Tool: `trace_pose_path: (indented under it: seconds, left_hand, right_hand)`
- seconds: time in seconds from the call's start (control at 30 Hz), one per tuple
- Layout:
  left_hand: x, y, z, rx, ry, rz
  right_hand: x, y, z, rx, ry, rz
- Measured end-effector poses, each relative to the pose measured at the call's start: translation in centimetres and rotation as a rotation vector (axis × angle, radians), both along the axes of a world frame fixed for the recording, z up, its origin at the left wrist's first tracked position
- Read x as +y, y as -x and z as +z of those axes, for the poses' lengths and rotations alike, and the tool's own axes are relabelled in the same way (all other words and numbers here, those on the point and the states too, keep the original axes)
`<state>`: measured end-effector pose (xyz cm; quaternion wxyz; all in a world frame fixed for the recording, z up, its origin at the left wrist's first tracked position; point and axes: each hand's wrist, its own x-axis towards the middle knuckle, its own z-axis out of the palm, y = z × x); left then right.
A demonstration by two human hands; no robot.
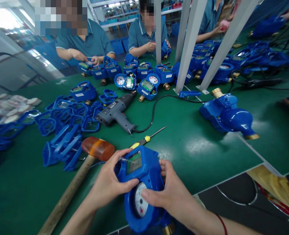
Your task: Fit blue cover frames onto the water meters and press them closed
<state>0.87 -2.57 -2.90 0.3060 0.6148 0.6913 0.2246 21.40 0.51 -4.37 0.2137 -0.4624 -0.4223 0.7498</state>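
Observation:
A blue water meter [148, 176] with a small grey display and a round white dial is held between my two hands at the table's near edge. My left hand [110, 182] grips its left side, the thumb lying between display and dial. On the right side my right hand [171, 189] is wrapped round the housing, its thumb over the dial's edge. A brass fitting [168, 228] pokes out at the bottom. Just beyond the meter lies a yellow and black screwdriver [144, 141]. Left of my left hand is a mallet [97, 148] with an amber head and wooden handle.
A grey heat gun [117, 112] with a black cable lies mid-table. Blue frames [68, 114] are heaped at left, near whitish pieces [12, 106]. Another blue meter [229, 114] lies at right. Several meters [137, 70] and white metal posts [191, 42] stand farther back, where co-workers sit.

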Motion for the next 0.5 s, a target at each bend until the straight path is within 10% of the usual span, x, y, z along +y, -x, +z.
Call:
trace_pose_path:
  seconds: [0.5]
  left_hand:
    - [2.3,-1.8,3.0,0.398,0.165,-0.435]
  right_hand:
    - [3.5,-2.3,-1.1,-0.208,-0.411,0.465]
